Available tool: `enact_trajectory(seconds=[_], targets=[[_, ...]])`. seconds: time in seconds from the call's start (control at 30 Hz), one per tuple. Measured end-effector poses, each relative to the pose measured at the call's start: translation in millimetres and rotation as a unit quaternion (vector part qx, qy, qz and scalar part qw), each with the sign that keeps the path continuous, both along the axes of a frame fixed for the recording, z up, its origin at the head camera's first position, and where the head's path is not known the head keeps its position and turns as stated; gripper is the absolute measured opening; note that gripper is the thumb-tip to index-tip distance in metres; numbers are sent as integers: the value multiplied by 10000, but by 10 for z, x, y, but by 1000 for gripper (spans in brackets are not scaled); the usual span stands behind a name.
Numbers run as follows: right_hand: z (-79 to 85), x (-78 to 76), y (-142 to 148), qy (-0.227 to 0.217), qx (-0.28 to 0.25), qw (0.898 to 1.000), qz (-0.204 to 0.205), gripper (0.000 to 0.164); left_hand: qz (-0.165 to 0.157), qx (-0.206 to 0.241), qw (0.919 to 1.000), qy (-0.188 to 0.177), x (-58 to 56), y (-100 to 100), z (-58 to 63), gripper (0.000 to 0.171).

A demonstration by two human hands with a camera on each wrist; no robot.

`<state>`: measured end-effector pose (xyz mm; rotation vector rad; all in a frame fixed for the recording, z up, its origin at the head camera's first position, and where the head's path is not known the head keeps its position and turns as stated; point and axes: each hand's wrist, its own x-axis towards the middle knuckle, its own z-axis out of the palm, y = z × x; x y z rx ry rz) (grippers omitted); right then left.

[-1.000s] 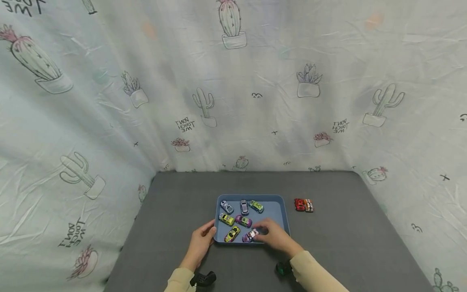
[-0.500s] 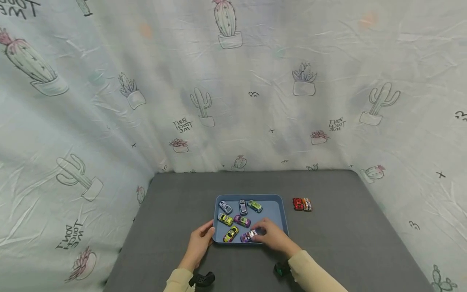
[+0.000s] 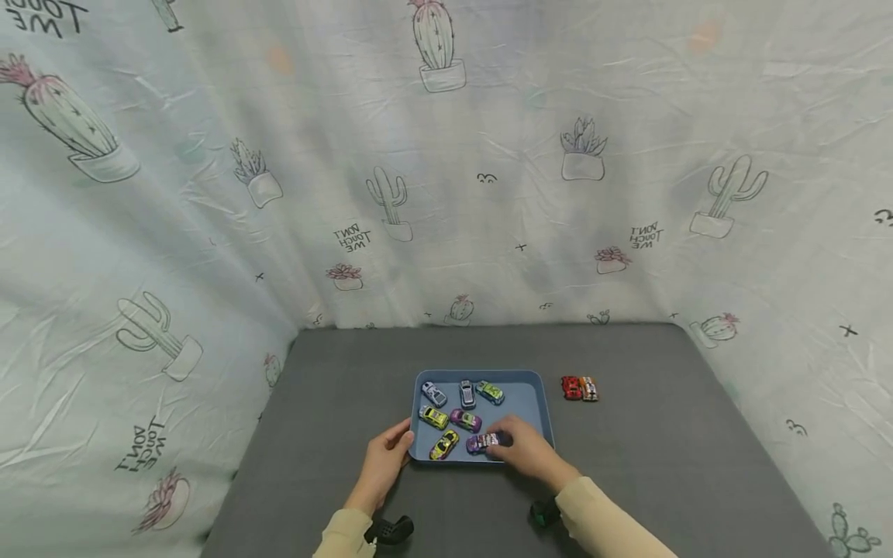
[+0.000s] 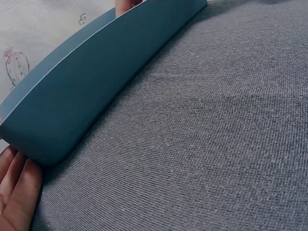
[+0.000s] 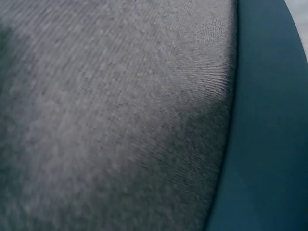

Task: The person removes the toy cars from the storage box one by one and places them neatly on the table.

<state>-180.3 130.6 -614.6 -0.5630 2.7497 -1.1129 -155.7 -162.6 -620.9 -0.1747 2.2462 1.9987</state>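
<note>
Tray: one blue rectangular tray (image 3: 525,403), low-walled, resting on the grey tablecloth (image 3: 628,465).
Cars in the tray: seven toy cars, the one in my grip included.
Far row: three; a silver-blue car (image 3: 434,394) at the left, a silver car (image 3: 467,394) in the middle, a green car (image 3: 490,392) just to its right.
Middle row: two; a yellow-green car (image 3: 433,417) at the left, a purple-and-green car (image 3: 466,420) beside it.
Near row: two; a yellow-and-black car (image 3: 444,445) at the left, a purple car (image 3: 480,442) to its right.
Right hand: one, mine (image 3: 523,449); thumb and fingers pinch the right end of the purple car, over the tray's near part. Whether its wheels touch the tray floor, I cannot tell.
Left hand: one, mine (image 3: 384,459); it holds the tray's left side toward the near corner, fingers against the outside.
Cars outside the tray: two, right of its far corner, side by side; a red car (image 3: 571,387) at the left, an orange-and-white car (image 3: 589,389) at the right.
Sleeves: two, pale yellow (image 3: 614,518).
Backdrop: white cactus-print curtain (image 3: 446,139).
</note>
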Motion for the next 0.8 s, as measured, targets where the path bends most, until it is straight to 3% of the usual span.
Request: enact_trajectory(seconds=[0.1,0.27,0.57,0.8], targets=[[47,30,15,90,191,9997,-88,22,52,-40,10000,-19,-21,-7,-77,45],[167,105,62,248,417,9982,-361,23,104,-113,9999,-29,-22,-8,-81,44],[366,139,289,719,78,9920,-1032,25,179,-150,9997,-67,-33,-11,-72,42],[423,96,614,1106,-315,9817,-1518,29,170,-141,9997,-105,-37,-3,-69,42]])
